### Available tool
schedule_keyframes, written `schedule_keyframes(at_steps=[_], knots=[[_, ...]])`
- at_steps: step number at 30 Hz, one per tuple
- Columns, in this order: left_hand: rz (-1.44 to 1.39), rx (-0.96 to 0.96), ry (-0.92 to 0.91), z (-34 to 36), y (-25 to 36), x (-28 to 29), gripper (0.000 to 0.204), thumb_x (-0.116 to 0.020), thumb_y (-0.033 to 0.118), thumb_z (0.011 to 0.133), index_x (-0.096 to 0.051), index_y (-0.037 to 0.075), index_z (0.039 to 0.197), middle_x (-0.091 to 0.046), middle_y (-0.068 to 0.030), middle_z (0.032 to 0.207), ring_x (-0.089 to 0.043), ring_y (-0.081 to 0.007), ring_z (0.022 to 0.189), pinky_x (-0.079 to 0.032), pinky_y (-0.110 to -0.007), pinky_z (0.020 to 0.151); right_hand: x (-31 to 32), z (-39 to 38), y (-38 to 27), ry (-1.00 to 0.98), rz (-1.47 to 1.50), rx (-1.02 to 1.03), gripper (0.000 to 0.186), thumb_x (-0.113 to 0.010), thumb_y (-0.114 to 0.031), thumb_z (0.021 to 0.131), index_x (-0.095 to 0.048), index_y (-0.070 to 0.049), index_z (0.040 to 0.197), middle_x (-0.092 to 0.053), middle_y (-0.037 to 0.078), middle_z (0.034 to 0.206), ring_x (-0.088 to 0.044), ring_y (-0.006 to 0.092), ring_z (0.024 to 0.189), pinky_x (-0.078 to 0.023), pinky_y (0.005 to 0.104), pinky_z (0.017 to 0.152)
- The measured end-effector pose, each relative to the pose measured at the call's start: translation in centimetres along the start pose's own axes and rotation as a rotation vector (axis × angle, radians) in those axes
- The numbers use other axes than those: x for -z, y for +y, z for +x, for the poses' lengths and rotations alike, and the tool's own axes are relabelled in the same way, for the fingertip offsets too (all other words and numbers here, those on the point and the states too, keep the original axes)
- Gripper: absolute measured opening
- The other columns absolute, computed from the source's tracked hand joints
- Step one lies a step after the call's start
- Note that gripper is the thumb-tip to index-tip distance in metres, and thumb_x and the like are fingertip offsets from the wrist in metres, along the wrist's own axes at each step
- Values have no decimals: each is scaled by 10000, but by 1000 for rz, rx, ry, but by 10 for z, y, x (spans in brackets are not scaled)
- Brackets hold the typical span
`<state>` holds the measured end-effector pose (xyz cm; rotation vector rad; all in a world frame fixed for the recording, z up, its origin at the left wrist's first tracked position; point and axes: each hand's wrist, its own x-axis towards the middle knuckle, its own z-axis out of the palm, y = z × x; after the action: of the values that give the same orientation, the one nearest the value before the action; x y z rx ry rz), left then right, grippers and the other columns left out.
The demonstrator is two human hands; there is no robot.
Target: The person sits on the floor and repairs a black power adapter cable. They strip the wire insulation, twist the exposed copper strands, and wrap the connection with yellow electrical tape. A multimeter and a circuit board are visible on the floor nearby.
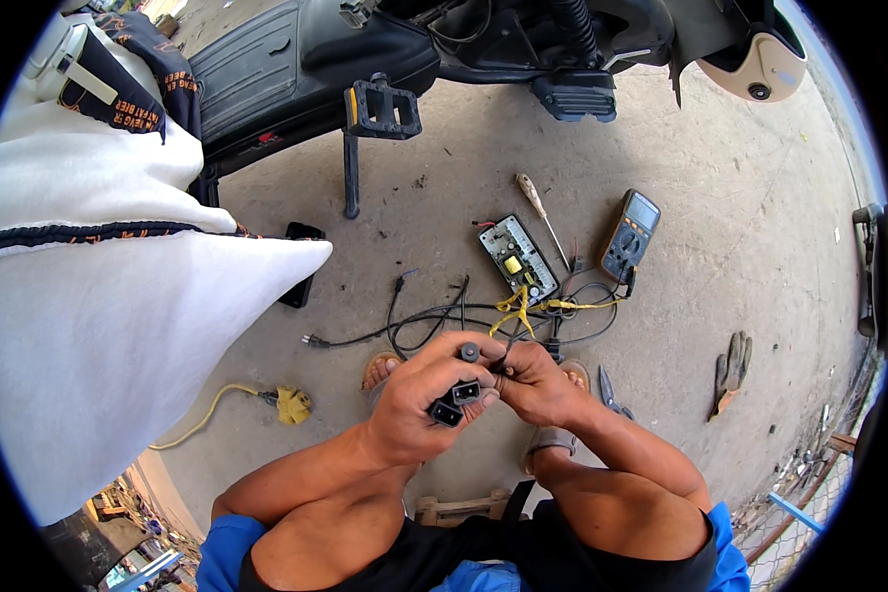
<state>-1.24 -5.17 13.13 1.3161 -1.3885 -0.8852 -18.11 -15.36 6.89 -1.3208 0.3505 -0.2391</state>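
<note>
My left hand (405,407), above my knees, is closed around several black cable-end connectors. Two have rectangular openings with pins inside; one such connector (465,393) faces up beside a round black end (470,351). Close against it, my right hand (541,387) pinches a thin black cable (512,347). Below on the ground, black cords (434,314) lie in loose loops, one ending in a two-pin plug (313,341). Beyond the hands is an uncased circuit board (516,255) with yellow wires (525,308) at its near end.
A screwdriver (535,202) and a multimeter (629,235) lie near the board. To the right are pliers (610,393) and a glove (730,377). Leftward are a phone (304,281), a yellow socket (292,405) and a white cloth (99,316). A scooter (316,79) stands across the far side.
</note>
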Motion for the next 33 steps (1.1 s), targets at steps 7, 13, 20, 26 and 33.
schedule_keyframes(at_steps=[7, 13, 20, 26, 33], knots=[[-13, -52, -9, 1, -2, 1, 198, -807, 6, 819, -650, -5, 940, -623, -198, 1183, -678, -285, 1051, -555, -403, 960, -2, 1, 5, 46, -42, 43, 161, -667, -132, 986, -693, -26, 1105, -652, 78, 941, -603, 206, 887, -492, 346, 816], [7, -87, 57, 1, -3, -1, 172, -798, 20, 824, -642, -7, 889, -631, -200, 1139, -667, -257, 970, -552, -355, 844, -7, 1, 1, 81, -71, 75, 166, -667, -98, 970, -684, -20, 1116, -682, 98, 1018, -623, 232, 920, -501, 359, 829], [50, -73, 59, -1, -4, 2, 130, -742, 27, 849, -630, -23, 892, -628, -182, 1087, -666, -239, 868, -550, -324, 747, -4, 3, 3, 61, -162, 108, 141, -671, -97, 968, -681, -21, 1086, -677, 94, 962, -615, 253, 872, -499, 358, 795], [0, -55, 69, -2, -7, -1, 178, -766, 3, 821, -591, -13, 851, -640, -170, 990, -650, -213, 778, -539, -317, 685, -7, 4, 3, 78, -192, 173, 84, -664, -39, 927, -665, -23, 1009, -640, 103, 891, -589, 255, 804, -484, 370, 727], [12, -42, 83, -2, -4, 0, 263, -828, -10, 774, -565, 6, 768, -638, -134, 902, -631, -196, 696, -504, -296, 612, -11, 0, 6, 81, -221, 163, 104, -653, -16, 895, -643, -25, 998, -642, 104, 892, -604, 277, 808, -490, 387, 721]])
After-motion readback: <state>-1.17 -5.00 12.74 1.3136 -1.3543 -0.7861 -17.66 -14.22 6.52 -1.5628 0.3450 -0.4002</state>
